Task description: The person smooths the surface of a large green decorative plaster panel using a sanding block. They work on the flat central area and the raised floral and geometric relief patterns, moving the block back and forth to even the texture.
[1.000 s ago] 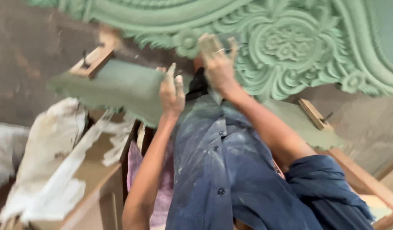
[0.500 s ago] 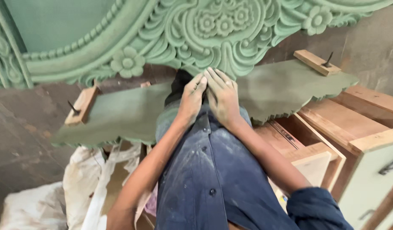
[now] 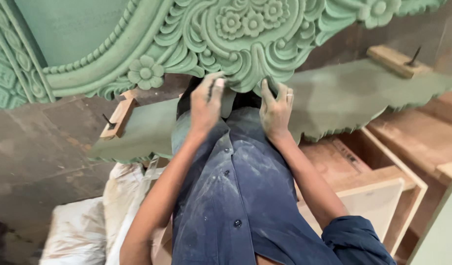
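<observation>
Head view: the left hand [image 3: 206,105] pinches a small pale scrap against the lower edge of the green carved panel [image 3: 245,29], likely smoothing it; the right hand [image 3: 275,110] rests just beside, fingers spread, steadying.

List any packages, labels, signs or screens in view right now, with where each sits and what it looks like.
White sacks: lower left on the floor, lumpy, soft, off-white and dusty, beside the person's left arm.
Label strip: inside the open wooden box at right, a small dark rectangle on a slant, too blurred to tell more.
No signs or screens in view.
</observation>
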